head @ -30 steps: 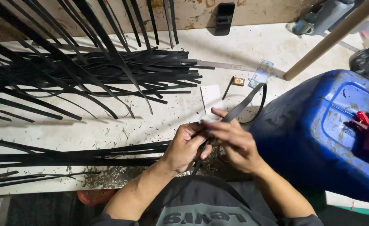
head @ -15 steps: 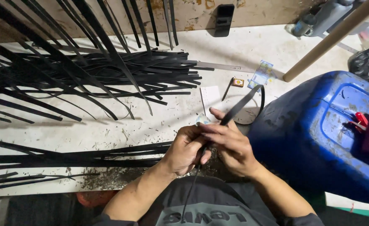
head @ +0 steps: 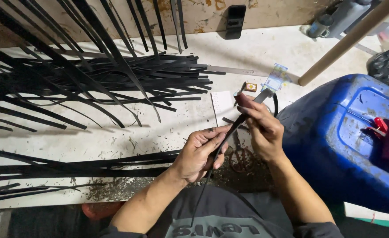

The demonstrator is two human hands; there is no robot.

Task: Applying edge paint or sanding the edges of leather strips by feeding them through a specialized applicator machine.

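left hand (head: 199, 154): fingers curled shut around a thin black strip (head: 223, 141) above the tabletop (head: 128, 141) edge | right hand (head: 263, 128): fingers closed, pinching the same strip higher up | strip ran slantwise between both hands, lower end hanging toward the lap | black strip pile (head: 115, 79) lay left, blue drum (head: 335, 141) right

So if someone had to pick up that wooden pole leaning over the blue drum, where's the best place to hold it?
Probably mid-shaft on the pole, coming from the table side. It is a plain round stick running diagonally from the table up past the frame's top right, so the fingers can wrap it anywhere. Its lower end sits beside small clutter and the drum crowds the other side.
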